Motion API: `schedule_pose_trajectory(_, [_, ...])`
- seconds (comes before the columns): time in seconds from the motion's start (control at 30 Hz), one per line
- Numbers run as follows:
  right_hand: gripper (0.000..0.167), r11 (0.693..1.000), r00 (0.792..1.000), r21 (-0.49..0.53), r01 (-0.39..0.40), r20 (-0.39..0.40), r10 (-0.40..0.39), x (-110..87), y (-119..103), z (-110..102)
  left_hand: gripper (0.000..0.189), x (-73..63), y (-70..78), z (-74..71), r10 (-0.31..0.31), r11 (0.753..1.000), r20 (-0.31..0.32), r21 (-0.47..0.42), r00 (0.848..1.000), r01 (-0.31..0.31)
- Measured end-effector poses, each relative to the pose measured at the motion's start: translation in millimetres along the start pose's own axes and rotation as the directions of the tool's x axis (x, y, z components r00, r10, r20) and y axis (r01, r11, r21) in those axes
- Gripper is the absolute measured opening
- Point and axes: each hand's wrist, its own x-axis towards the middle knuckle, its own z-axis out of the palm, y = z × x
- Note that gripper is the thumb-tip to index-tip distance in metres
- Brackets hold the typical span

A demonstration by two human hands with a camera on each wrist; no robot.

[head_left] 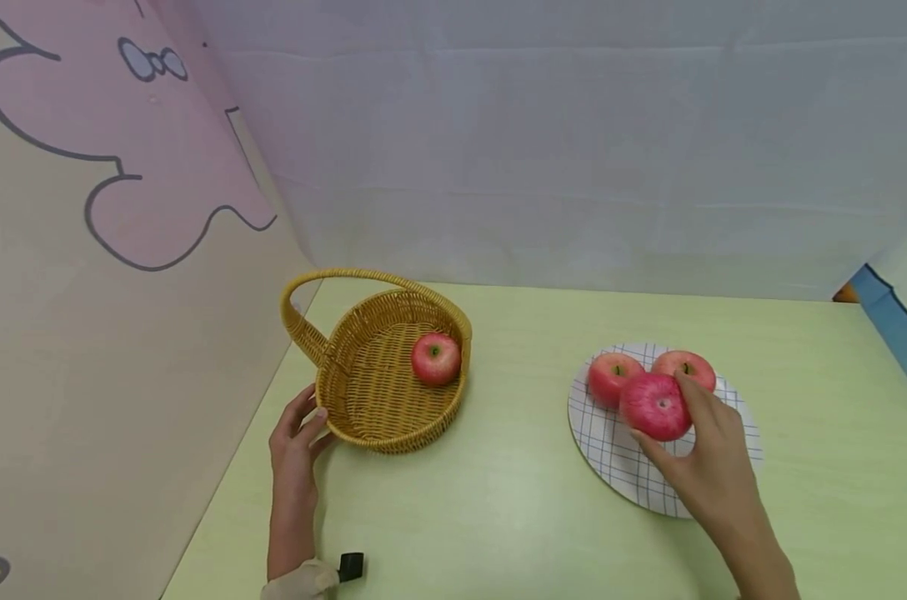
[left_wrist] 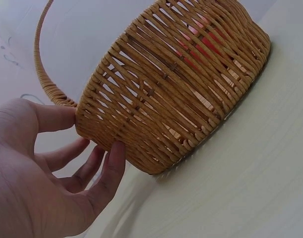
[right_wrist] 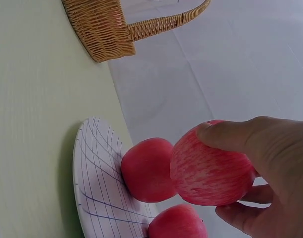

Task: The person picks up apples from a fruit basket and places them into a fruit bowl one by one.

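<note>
My right hand (head_left: 712,454) holds a red apple (head_left: 656,407) between thumb and fingers over the checked plate (head_left: 648,492). Two more apples lie on that plate, one at the left (head_left: 613,377) and another farther right (head_left: 689,365). In the right wrist view, the held apple (right_wrist: 211,168) is raised off the plate, overlapping its neighbour. On the other side, my left hand (head_left: 298,433) grips the near-left side of a wicker basket (head_left: 393,446), thumb at the rim and fingers against the outer wall (left_wrist: 141,104). One apple (head_left: 435,359) sits inside it, against the right wall.
The basket's tall handle (head_left: 363,273) arches over its back left. Behind the pale green table (head_left: 513,467) hangs a light cloth backdrop (head_left: 528,167), and a printed panel (head_left: 146,333) closes off the left. A blue-edged panel (head_left: 896,325) stands at the far right.
</note>
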Motion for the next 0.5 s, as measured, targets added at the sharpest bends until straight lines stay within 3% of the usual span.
schedule_pose_trajectory(0.5, [0.102,0.988,0.987,-0.044,-0.148,0.052,0.150,-15.0,22.0,-9.0,0.047,0.8,0.3,1.0,-0.020,1.000,0.001,-0.002,1.000,0.020])
